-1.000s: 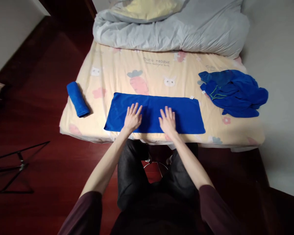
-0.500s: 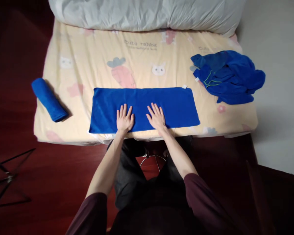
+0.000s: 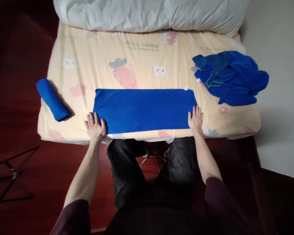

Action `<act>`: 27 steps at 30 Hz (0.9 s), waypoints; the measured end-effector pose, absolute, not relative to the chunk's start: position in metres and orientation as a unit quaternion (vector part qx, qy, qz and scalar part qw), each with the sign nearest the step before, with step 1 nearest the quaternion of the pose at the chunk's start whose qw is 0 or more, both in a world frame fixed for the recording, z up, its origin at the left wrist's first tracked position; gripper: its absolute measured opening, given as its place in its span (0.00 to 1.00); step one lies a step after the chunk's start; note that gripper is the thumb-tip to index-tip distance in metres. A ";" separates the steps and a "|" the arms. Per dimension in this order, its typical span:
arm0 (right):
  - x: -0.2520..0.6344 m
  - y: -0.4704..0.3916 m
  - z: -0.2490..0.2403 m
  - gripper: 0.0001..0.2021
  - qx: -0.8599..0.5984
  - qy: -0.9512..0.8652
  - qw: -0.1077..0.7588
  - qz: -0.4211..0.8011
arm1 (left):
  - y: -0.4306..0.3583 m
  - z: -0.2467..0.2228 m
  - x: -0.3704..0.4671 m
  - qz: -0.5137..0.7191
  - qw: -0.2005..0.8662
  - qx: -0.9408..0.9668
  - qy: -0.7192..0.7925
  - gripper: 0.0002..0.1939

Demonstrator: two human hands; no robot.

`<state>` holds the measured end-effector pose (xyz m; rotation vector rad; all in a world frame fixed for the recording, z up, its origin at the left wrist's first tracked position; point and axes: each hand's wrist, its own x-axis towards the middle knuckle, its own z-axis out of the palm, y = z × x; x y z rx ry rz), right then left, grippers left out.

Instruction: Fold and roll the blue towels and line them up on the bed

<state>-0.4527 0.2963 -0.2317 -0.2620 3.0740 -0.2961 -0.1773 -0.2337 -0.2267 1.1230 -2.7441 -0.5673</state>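
A blue towel (image 3: 147,109) lies flat as a long rectangle near the bed's front edge, a small white tag at its far right corner. My left hand (image 3: 95,126) rests open over its near left corner, fingers spread and pointing away from me. At the opposite end, my right hand (image 3: 196,119) lies open on the near right corner, with its fingers extended. Each palm covers part of the cloth's edge. Off to the left is a rolled blue towel (image 3: 53,99). A crumpled heap of blue cloths (image 3: 232,78) sits at the right.
The bed (image 3: 93,45) has a pale yellow sheet printed with carrots and rabbits. A thick white quilt (image 3: 149,14) runs along its back. On the dark red floor at left stand black metal legs (image 3: 14,174). A pale wall (image 3: 281,98) borders the right side.
My hands have slid apart from the towel's middle to its two ends, left hand leftward and right hand rightward. The towel's surface looks smoother. The view has shifted slightly.
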 end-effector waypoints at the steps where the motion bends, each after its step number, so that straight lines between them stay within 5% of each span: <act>1: -0.453 0.295 -0.232 0.35 -0.086 0.992 0.023 -0.095 | -0.233 -0.226 -0.179 -0.190 0.060 0.373 -0.906 0.42; 10: -0.463 0.261 -0.207 0.35 -0.121 0.990 0.022 -0.065 | -0.225 -0.210 -0.203 -0.180 0.089 0.337 -0.920 0.42; 13: -0.466 0.200 -0.197 0.34 -0.198 0.972 0.003 -0.129 | -0.195 -0.203 -0.248 -0.188 0.107 0.243 -0.945 0.41; 20: -0.454 0.041 -0.213 0.34 -0.360 0.903 0.122 -0.199 | -0.105 -0.230 -0.379 -0.217 0.041 0.036 -0.975 0.37; 27: -0.471 0.050 -0.226 0.32 -0.408 0.885 0.110 -0.197 | -0.130 -0.249 -0.395 -0.243 0.055 0.058 -0.967 0.36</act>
